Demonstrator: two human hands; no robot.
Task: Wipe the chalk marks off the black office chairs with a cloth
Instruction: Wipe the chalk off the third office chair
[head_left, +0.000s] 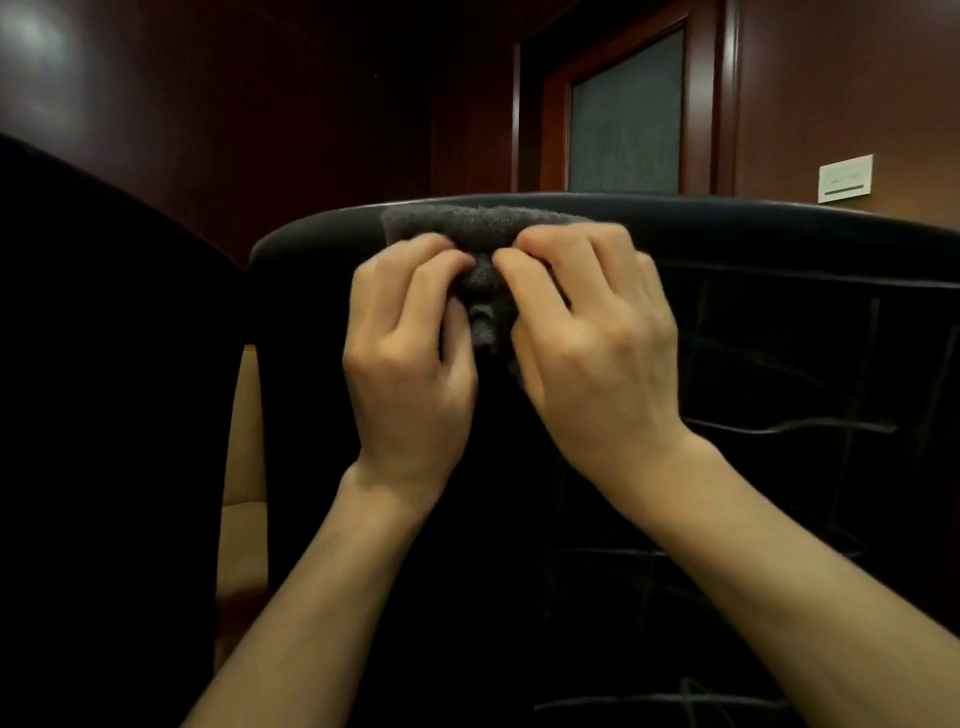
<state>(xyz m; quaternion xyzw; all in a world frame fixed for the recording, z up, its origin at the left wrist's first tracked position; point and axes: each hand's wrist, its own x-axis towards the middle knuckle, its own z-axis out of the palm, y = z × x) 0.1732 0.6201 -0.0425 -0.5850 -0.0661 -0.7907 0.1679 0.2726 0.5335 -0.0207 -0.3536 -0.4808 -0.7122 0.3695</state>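
1. Nearest the camera, two bare forearms rose from the bottom edge and met in front of a black office chair back (675, 322).
2. The left hand (410, 364) had its fingers curled, pinching a grey cloth (483, 234) from the left side.
3. The right hand (597, 343) was curled the same way, its fingertips (519, 249) gripping the cloth from the right, almost touching the left hand's fingertips.
4. The cloth was bunched between the two hands; a fold hung down in the gap between them, and its upper part lay spread along the top edge of the chair back, left of that edge's middle.
5. Pale chalk marks (779, 428) crossed the right part of the chair back in a rough grid of upright and level lines, running down to the lower right.
6. The left part of the chair back, beneath the hands, showed no lines that could be made out in the dim light.
7. A second black chair (104, 415) filled the left side, just beside the first.
8. Beyond both stood dark wood-panelled walls, a door with a frosted pane (626, 114), and a white wall plate (845, 178) to its right.
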